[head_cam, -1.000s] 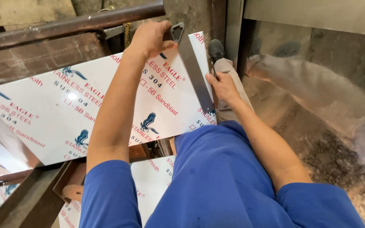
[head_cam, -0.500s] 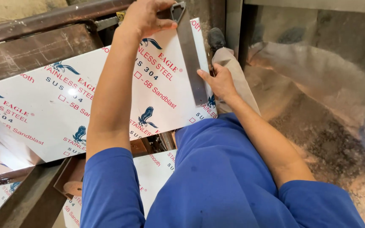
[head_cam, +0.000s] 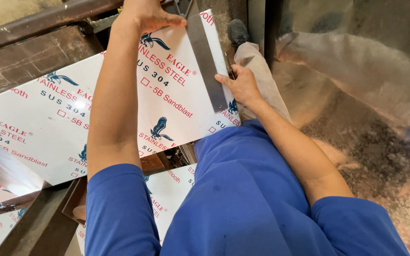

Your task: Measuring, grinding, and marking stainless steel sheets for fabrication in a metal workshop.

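A white film-covered steel sheet (head_cam: 96, 118), printed in red and blue, is seen lying flat across dark rusty metal beams (head_cam: 34, 52), its near edge reaching to the person's blue-clad body. Across the sheet's right end a flat grey metal straightedge (head_cam: 207, 61) is laid, running from the far edge toward the near right corner.

The left hand (head_cam: 145, 14) is stretched out to the far edge of the sheet, at the top of the picture. Its thumb is pressed down on the white film just beside the far end of the straightedge; the rest of its fingers are cut off by the frame, so whether they are clenched on anything cannot be told.

The right hand (head_cam: 240, 85) is placed at the sheet's right edge, just beside the near end of the straightedge. Its fingers (head_cam: 224, 79) are curled and touch the straightedge's right side; something thin and dark appears to be pinched there, but it is too small to make out.

Beyond the right hand a beige trouser leg (head_cam: 262, 76) and a dark shoe (head_cam: 237, 31) are seen over a dusty floor (head_cam: 357, 118). A second printed sheet (head_cam: 167, 189) lies lower, beneath the first.
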